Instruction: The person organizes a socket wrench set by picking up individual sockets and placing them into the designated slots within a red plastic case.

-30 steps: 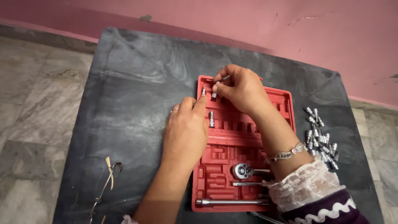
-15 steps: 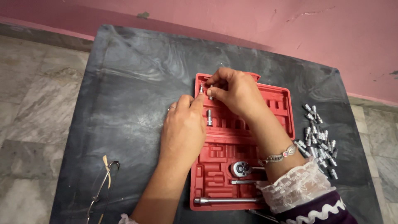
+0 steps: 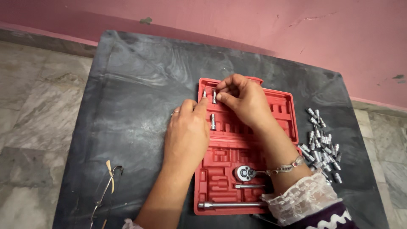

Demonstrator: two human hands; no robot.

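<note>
- Right hand (image 3: 246, 101) fingers pinching a small silver bit (image 3: 214, 96) at the red case (image 3: 288, 123) top-left slot.
- Left hand (image 3: 188, 131) fingers curled, index tip steadying the neighbouring bit (image 3: 204, 93).
- Best kept upright, pressed straight down.

My dark grey stone table (image 3: 140, 85) stood on the marble floor (image 3: 38, 106), against the pink wall. On it lay the red tool case (image 3: 285, 111) in the middle, a heap of loose silver sockets (image 3: 323, 142) at its right, and my spectacles (image 3: 104, 193) near the front left corner.
</note>
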